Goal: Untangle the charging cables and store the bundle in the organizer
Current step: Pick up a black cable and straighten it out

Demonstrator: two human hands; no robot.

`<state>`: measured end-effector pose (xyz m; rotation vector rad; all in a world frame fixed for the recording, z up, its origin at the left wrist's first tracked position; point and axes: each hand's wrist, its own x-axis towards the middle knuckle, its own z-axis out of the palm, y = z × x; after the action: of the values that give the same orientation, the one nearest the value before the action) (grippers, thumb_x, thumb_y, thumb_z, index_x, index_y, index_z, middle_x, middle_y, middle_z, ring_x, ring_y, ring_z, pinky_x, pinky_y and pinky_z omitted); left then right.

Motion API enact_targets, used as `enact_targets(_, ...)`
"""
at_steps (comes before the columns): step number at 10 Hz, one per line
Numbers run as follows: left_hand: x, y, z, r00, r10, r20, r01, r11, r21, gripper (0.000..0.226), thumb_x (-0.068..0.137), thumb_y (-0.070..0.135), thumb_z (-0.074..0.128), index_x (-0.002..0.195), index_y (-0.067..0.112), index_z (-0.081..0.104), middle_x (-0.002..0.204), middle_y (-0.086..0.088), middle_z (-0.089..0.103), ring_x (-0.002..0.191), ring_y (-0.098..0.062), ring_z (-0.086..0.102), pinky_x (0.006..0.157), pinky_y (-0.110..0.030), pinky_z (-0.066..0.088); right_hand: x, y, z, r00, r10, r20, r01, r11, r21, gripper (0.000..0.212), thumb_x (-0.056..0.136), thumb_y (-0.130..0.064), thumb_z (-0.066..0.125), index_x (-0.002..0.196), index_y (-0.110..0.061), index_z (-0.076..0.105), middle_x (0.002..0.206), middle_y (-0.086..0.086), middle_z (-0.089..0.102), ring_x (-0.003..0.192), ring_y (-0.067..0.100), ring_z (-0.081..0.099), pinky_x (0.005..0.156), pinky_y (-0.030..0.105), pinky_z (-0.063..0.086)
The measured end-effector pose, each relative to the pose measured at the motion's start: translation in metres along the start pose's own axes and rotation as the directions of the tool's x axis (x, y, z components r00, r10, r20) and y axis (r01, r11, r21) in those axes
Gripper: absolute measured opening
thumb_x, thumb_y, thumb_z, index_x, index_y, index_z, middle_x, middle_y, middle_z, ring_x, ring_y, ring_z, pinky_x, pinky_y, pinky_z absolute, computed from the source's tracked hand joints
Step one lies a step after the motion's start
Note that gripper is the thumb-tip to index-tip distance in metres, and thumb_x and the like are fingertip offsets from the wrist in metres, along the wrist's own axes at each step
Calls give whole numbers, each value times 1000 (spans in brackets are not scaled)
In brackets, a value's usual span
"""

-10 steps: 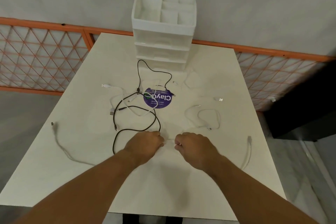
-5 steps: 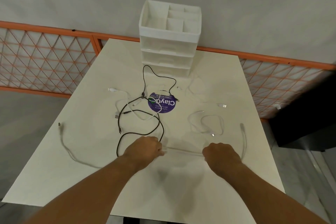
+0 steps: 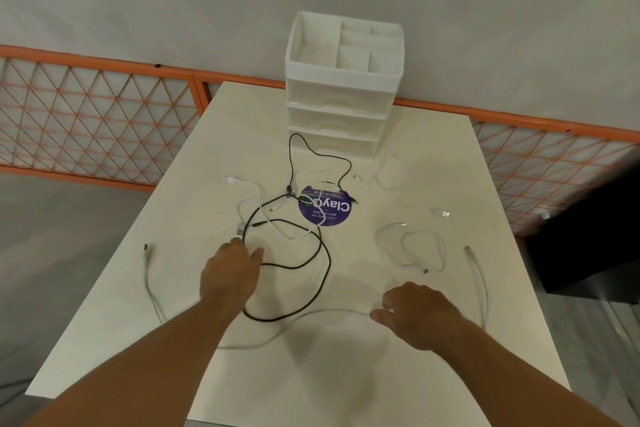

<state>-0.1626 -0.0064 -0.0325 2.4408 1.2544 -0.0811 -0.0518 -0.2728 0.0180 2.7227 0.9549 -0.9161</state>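
While the right hand [image 3: 419, 315] keeps a curled grip, thumb and fingers pinching a long pale cable [image 3: 332, 311] near the table's [image 3: 346, 385] front, the left hand [image 3: 230, 274] lies flat with fingers stretched forward, its grip loose and holding nothing. Its fingertips are at the left edge of the black cable [image 3: 323, 274], whose loops cross a white cable [image 3: 259, 194] beside a round purple sticker [image 3: 325, 215]. A small white cable [image 3: 441, 246] coils apart on the right. At the table's far edge stands the white drawer organizer [image 3: 343, 114], with its drawers closed.
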Motion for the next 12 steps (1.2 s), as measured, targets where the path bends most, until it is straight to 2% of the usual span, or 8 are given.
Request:
enact_targets(3,35,13,-21,945,-170,281,250,926,-282,16,90,3,48,99,-4,59,93,-19,61,93,-37,62,66,-33,47,6,-33,-17,997,0,-77,10,992,125,41,93,-56,44,89,-18,61,90,-1,60,87,20,59,74,32,46)
enact_targets(4,42,34,-56,905,-191,379,366,805,-468,15,93,-5,43,82,-2,53,71,-12,47,66,-26,53,51,-27,44,7,-39,-30,992,12,-127,8,988,152,42,94,-54,45,109,-21,65,106,1,65,97,21,61,81,32,48)
enact_targets(5,48,59,-103,949,-116,293,270,778,-568,33,97,-1,39,67,11,39,68,-8,45,57,-20,48,50,-22,49,8,-47,-51,984,12,-180,25,979,201,42,93,-54,47,120,-25,62,115,0,64,103,20,60,84,31,47)
enact_targets(7,33,130,-211,963,265,-49,-269,935,-230,26,95,8,39,73,7,53,85,-11,60,87,-33,58,69,-30,42,7,-62,-121,915,-8,-403,159,925,344,41,94,-43,51,131,-25,54,125,-2,62,106,18,59,94,33,49)
enact_targets(8,23,170,-259,867,454,-204,-477,876,-79,31,90,2,38,107,4,64,106,-12,65,95,-32,63,73,-32,51,4,-65,-171,836,-4,-549,274,870,410,58,94,-46,54,146,-26,37,142,-4,49,124,16,51,105,34,42)
enact_targets(9,9,203,-300,759,578,-298,-612,790,-27,36,89,-1,36,109,5,65,108,-14,67,96,-31,64,84,-41,55,-4,-69,-225,736,13,-676,381,818,430,68,93,-50,54,150,-24,27,150,-5,41,133,17,44,110,38,38)
enact_targets(10,-8,229,-337,639,658,-399,-715,699,7,35,97,7,34,114,6,64,116,-10,65,105,-27,60,92,-40,51,-17,-77,-274,644,22,-765,500,744,443,61,96,-47,49,148,-22,30,146,-3,46,129,19,48,105,33,40)
enact_targets(12,-23,237,-368,571,691,-444,-766,643,16,34,103,25,34,110,11,64,105,-2,64,95,-20,60,84,-35,50,-41,-83,-331,468,39,-883,689,610,392,23,103,-27,40,111,-19,60,86,-6,66,75,11,61,58,16,41)
